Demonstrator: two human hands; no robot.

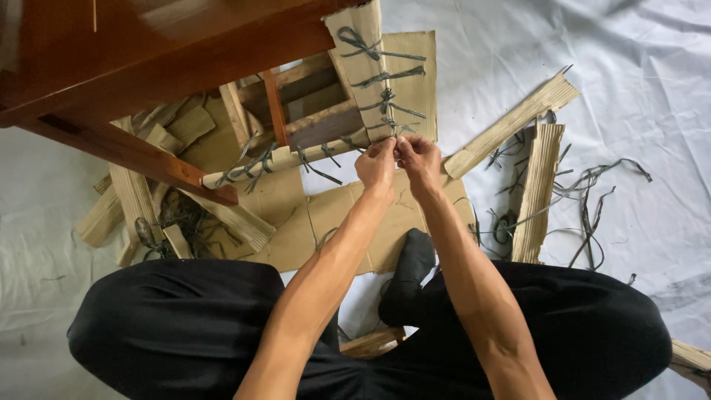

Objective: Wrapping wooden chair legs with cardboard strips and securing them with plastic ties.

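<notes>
Wrinkled white sheet [637, 67] is covering the whole floor, serving as the work surface; nothing else of the room is showing. Person in black trousers [178, 326] is sitting cross-legged on it, one black-socked foot [407, 274] poking out between the forearms.

Dark red-brown wooden furniture piece [141, 52] is lying across the upper left, one leg [141, 155] running diagonally down toward the middle. Flat brown cardboard sheet [326, 222] is lying under the work, just ahead of the knees.

Corrugated brown cardboard strip wrapping the furniture frame [366, 70] is standing near top centre, bound with a row of grey flat plastic ties [385, 100] knotted along it. A second wrapped strip [281, 159] is running left from its lower end, also tied.

Loose corrugated cardboard strips are lying right [537, 192] and left [118, 207]. Loose grey plastic strands [585, 200] are scattered on the sheet at right, well apart from the hands.

Left hand [376, 164] and right hand [420, 159] are meeting, touching each other, at the bottom corner of the bound strip. Fingers of both are curled nearly closed, tips pinching together at the lowest tie [392, 133]. Strand itself is too thin to make out inside the pinch, so exact hold per hand: cannot tell.
</notes>
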